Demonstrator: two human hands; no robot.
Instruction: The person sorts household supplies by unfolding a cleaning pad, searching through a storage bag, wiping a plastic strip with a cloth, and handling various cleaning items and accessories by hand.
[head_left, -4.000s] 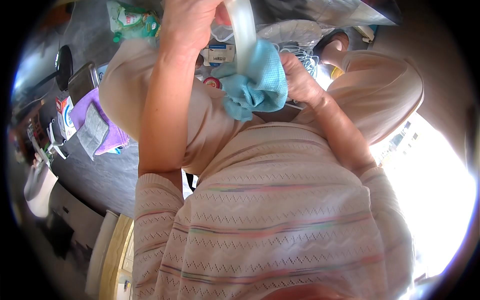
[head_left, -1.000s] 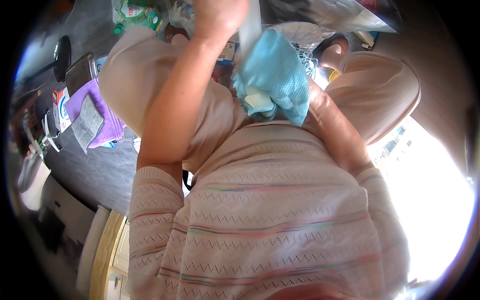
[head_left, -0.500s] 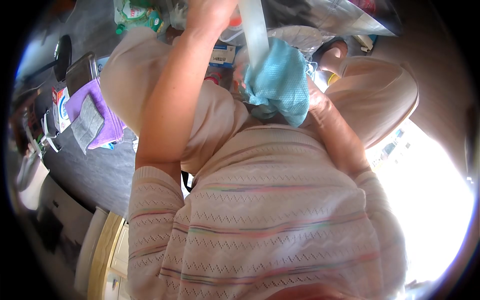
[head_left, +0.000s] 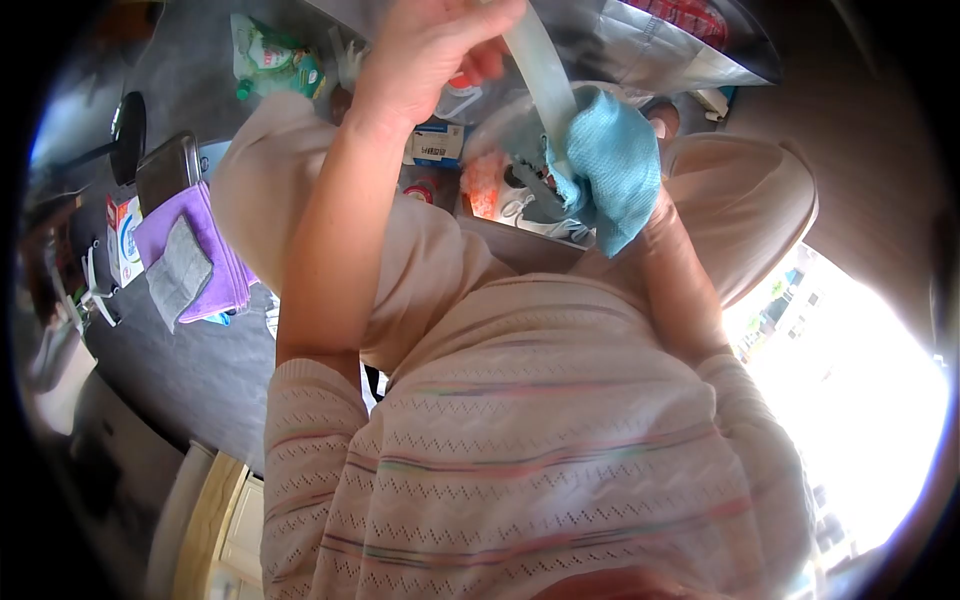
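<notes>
My left hand (head_left: 430, 60) is at the top of the view, its thumb and fingers closed at the upper end of a long, translucent whitish strip (head_left: 540, 80). The strip slopes down to the right and its lower end goes into a light blue cloth (head_left: 615, 165). My right hand (head_left: 662, 212) is mostly hidden behind that cloth and grips it around the strip. Below the cloth sits an open box (head_left: 535, 240) between my legs, with an orange-and-white packet (head_left: 484, 185) and white cords (head_left: 520, 212) in it.
To the left lie a folded purple cloth (head_left: 220, 250) with a grey cloth (head_left: 180, 270) on it, and a white-and-blue carton (head_left: 125, 240). Farther forward are a green pouch (head_left: 265, 60), a blue-and-white box (head_left: 437, 145) and a large silvery bag (head_left: 670, 50).
The blue cloth has moved to the right with my right hand, uncovering the box's contents. My left hand has come lower into view, and the strip leans more.
</notes>
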